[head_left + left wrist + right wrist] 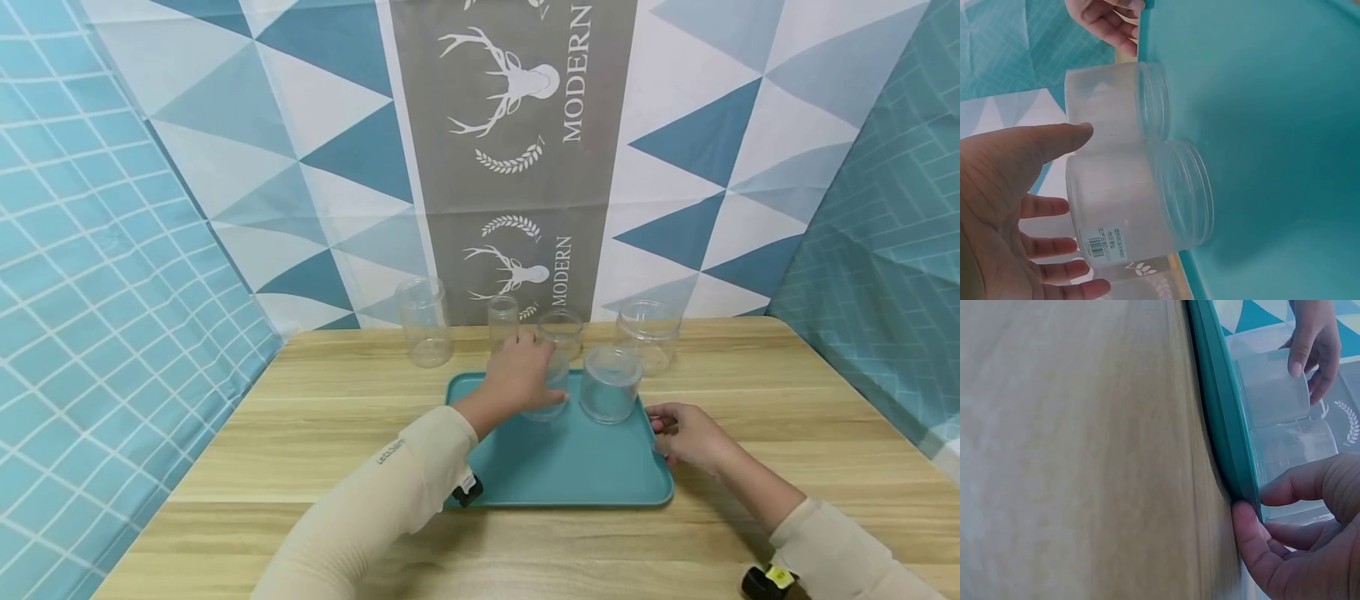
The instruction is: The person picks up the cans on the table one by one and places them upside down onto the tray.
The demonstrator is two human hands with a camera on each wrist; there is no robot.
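Note:
My left hand (517, 375) reaches over a clear plastic jar (1122, 200) that stands mouth-down on the teal tray (570, 475). Its thumb and fingers are spread and fairly straight around the jar's upper end, which bears a barcode label (1108, 245). Right beside it on the tray stands a second clear jar (611, 387), also mouth-down. With thumb and fingers, my right hand (693, 437) pinches the tray's right rim (1235, 425).
Behind the tray, near the table's back edge, stand a tall clear jar (425, 325), a narrow one (502, 321), a small one (561, 329) and a wide one (649, 333). A patterned cloth (322, 167) hangs behind the wooden table (337, 433).

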